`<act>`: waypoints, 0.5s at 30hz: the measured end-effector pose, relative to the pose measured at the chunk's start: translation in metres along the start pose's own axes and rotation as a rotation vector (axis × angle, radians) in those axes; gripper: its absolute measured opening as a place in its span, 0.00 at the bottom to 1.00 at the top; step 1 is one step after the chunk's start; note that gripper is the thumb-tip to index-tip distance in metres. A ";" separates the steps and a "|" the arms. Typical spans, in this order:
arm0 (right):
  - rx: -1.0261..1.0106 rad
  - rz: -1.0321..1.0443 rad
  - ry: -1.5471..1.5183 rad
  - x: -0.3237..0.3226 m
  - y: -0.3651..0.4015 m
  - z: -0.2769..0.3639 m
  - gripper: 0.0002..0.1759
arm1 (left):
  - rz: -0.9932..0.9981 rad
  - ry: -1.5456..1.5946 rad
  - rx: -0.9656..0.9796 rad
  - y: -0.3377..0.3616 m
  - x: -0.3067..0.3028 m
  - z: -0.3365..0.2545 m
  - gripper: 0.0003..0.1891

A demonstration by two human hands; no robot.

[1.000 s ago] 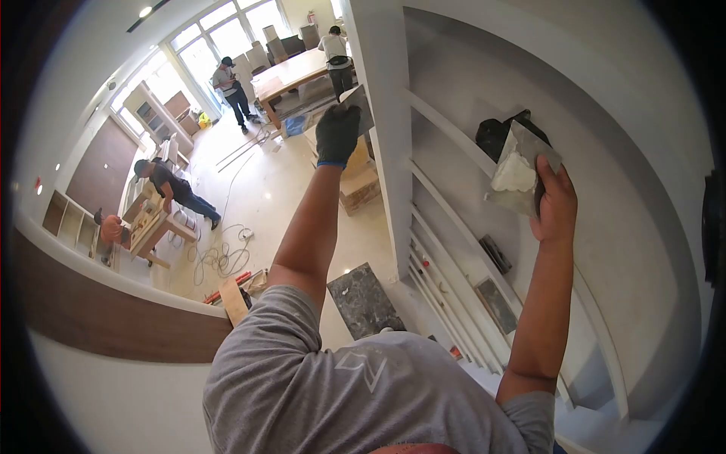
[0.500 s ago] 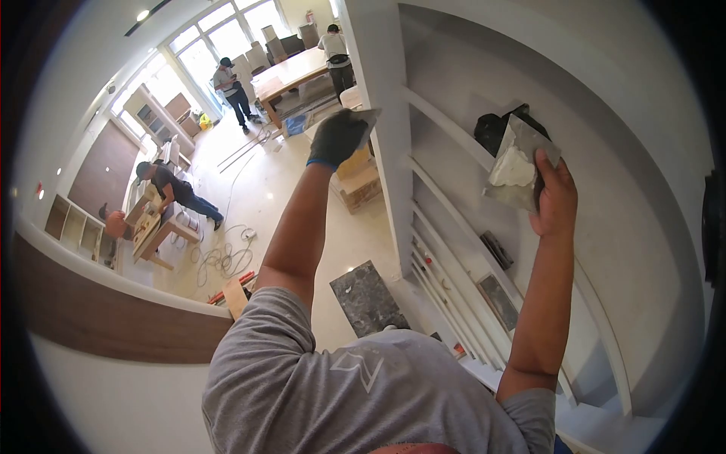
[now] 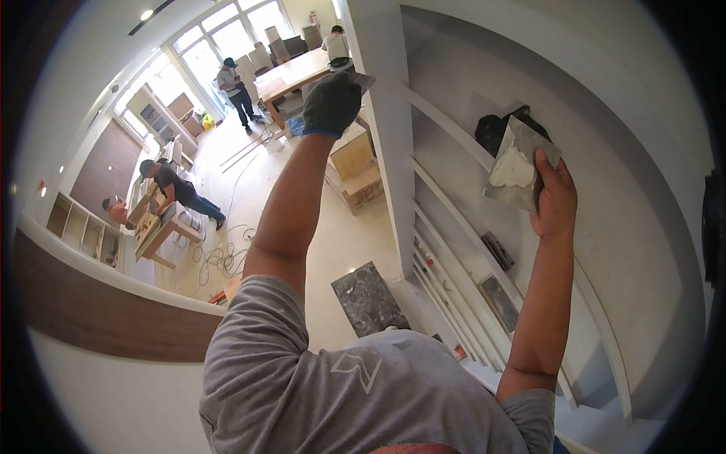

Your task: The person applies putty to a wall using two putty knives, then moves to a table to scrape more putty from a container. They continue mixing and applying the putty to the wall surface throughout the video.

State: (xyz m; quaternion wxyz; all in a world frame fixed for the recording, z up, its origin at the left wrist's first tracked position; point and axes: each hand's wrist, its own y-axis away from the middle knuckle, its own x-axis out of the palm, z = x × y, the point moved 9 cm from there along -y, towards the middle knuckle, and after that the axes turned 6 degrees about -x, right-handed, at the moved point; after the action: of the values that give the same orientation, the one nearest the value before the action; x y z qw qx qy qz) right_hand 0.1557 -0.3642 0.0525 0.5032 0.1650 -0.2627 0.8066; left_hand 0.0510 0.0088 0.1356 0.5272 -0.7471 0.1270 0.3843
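Observation:
My left hand, in a dark glove with a blue cuff, is closed on a flat metal blade beside the edge of the white wall panel. My bare right hand grips a metal plate that carries a lump of white paste. Behind that plate, a black object is partly hidden near the pale curved slat. Both arms are stretched out, the left one over the room and the right one in front of the grey recess.
White slats cross the grey recess. A dark speckled board lies below, between my arms. Farther off are a wooden crate, a long table, cables on the floor and several people, one bent over a workbench.
My left hand has moved up and slightly left with the blade, uncovering more of the crate. My right hand and its plate have barely moved.

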 end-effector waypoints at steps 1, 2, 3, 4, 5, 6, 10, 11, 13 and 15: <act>-0.006 -0.002 -0.004 0.000 0.000 0.000 0.22 | -0.031 0.001 0.011 -0.005 -0.006 -0.001 0.14; -0.012 -0.004 -0.007 -0.001 -0.001 0.000 0.22 | -0.059 -0.011 0.012 -0.013 -0.008 0.002 0.13; -0.018 0.010 -0.011 0.000 -0.001 0.000 0.22 | -0.110 -0.066 0.115 -0.012 -0.015 -0.005 0.13; -0.023 0.024 -0.014 0.000 -0.001 0.000 0.22 | -0.159 -0.121 0.218 -0.009 -0.022 -0.012 0.12; -0.028 0.037 -0.018 0.001 -0.001 0.001 0.22 | -0.209 -0.176 0.322 -0.006 -0.028 -0.020 0.12; -0.030 0.037 -0.018 0.001 -0.001 0.001 0.21 | -0.202 -0.206 0.319 0.004 -0.032 -0.022 0.09; -0.024 0.015 0.001 0.006 0.003 0.006 0.20 | -0.078 0.041 0.111 0.018 0.036 0.044 0.13; -0.020 0.003 0.013 0.006 0.003 0.007 0.20 | -0.033 0.210 -0.040 0.020 0.037 0.053 0.15; -0.007 -0.001 0.016 0.003 0.001 0.004 0.20 | 0.063 0.545 -0.351 0.039 0.042 0.063 0.20; -0.004 0.000 0.018 0.002 0.001 0.002 0.20 | 0.110 0.619 -0.376 0.041 0.054 0.069 0.23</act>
State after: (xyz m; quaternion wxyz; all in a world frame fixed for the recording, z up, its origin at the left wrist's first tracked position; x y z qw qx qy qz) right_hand 0.1544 -0.3642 0.0552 0.5059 0.1568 -0.2596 0.8075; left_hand 0.0328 0.0652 0.0585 0.2958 -0.9039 0.2478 0.1845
